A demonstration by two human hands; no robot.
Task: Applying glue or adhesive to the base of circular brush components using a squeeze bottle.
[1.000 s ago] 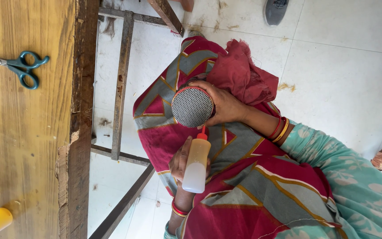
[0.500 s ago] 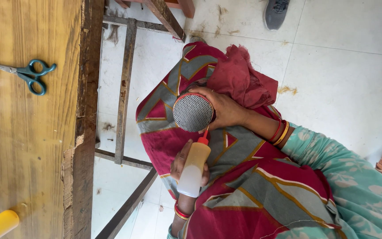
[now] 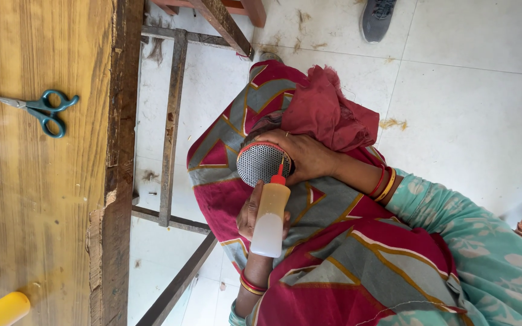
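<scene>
**A:** Looking down at your lap, what are your hands doing?

**B:** Your right hand (image 3: pixel 300 158) is closing around a round perforated mesh cap (image 3: pixel 261 163) with a red rim, fingers wrapping its far edge. Your left hand (image 3: pixel 251 211) is gripping a squeeze bottle (image 3: pixel 270 218), pale yellow with a red nozzle.

**A:** Where is the bottle pointing?

**B:** You are tipping its nozzle up against the mesh cap's near edge; the tip is touching, or all but touching, the mesh.

**A:** And where is all this sitting?

**B:** You are holding both things over the red patterned cloth (image 3: pixel 327 253) draped across your lap, right of the wooden table (image 3: pixel 31 211). Bangles are showing on both wrists.

**A:** Anything lying on the table?

**B:** Teal-handled scissors (image 3: pixel 40 110) are lying on it, well apart from your hands, and a yellow cylinder (image 3: pixel 0 310) is poking in at the near left corner.
</scene>
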